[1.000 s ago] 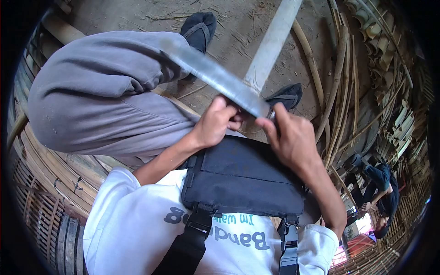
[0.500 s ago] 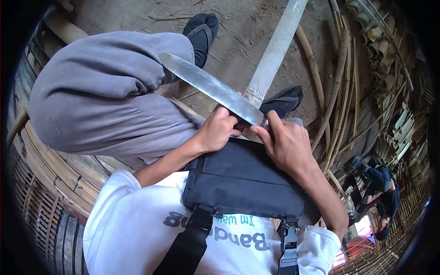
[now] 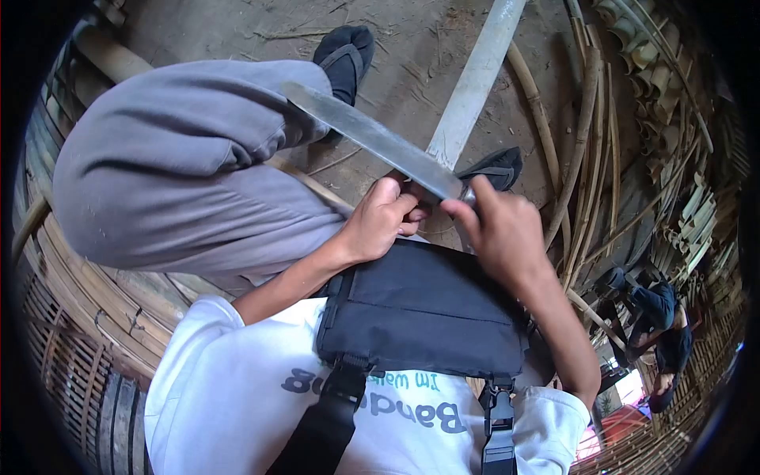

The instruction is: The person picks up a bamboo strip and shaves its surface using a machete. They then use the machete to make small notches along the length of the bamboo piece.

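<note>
Seemingly for control, the right hand (image 3: 509, 235) clasps the knife (image 3: 378, 141) mid-frame, across the strip (image 3: 473, 91); the left hand (image 3: 372, 222) curls, its hold unclear.

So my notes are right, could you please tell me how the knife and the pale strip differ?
The knife has a grey metal blade, while the pale strip is whitish. The knife slants up and left to a rounded tip; the strip runs up and right, out of the picture. Both are long and narrow.
</note>
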A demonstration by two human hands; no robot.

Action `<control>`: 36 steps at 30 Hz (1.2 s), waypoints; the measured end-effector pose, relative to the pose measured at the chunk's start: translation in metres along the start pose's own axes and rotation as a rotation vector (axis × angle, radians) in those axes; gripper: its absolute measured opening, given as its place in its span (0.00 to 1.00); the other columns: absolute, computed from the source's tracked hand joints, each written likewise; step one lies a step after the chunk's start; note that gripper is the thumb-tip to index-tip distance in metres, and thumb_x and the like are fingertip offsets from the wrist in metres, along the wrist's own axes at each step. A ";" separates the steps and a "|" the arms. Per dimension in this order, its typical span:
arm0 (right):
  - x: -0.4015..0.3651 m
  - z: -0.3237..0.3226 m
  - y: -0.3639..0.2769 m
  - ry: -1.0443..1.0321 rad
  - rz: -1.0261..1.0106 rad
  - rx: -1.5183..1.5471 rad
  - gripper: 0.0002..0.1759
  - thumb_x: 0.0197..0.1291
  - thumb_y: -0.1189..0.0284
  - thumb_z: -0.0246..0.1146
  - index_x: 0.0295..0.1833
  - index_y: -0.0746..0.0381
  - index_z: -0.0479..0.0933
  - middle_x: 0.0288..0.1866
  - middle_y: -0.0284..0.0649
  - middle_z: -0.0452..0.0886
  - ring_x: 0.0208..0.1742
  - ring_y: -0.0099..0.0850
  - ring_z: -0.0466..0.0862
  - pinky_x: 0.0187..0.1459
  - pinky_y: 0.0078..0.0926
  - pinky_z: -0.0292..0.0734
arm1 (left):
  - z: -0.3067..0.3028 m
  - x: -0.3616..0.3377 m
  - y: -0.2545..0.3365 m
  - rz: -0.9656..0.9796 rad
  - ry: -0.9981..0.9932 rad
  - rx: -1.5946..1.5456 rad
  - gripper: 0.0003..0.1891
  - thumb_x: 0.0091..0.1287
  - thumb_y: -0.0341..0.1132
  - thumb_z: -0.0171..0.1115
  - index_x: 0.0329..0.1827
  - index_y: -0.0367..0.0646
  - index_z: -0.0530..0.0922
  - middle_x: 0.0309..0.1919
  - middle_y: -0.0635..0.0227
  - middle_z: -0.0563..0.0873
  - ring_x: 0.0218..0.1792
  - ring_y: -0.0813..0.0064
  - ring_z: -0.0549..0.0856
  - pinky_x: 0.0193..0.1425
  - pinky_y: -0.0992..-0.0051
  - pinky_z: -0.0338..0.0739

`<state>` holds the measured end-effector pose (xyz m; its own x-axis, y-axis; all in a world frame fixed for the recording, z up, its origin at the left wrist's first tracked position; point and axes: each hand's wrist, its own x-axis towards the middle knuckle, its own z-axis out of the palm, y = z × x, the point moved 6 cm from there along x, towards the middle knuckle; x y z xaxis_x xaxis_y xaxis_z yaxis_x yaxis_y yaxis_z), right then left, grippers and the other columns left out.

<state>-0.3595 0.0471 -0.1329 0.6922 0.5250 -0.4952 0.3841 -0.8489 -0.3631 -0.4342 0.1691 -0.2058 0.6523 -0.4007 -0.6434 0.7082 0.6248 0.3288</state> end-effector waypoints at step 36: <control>0.000 -0.008 -0.003 -0.041 -0.014 -0.025 0.26 0.67 0.47 0.56 0.34 0.61 0.69 0.20 0.45 0.80 0.18 0.46 0.82 0.19 0.42 0.75 | 0.001 0.001 0.006 0.052 0.037 0.305 0.07 0.71 0.28 0.50 0.39 0.31 0.72 0.27 0.66 0.77 0.25 0.82 0.74 0.24 0.78 0.69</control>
<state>-0.3555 0.0490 -0.1258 0.6607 0.5389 -0.5225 0.4093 -0.8422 -0.3510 -0.4293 0.1715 -0.2036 0.6836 -0.3454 -0.6430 0.7260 0.4119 0.5506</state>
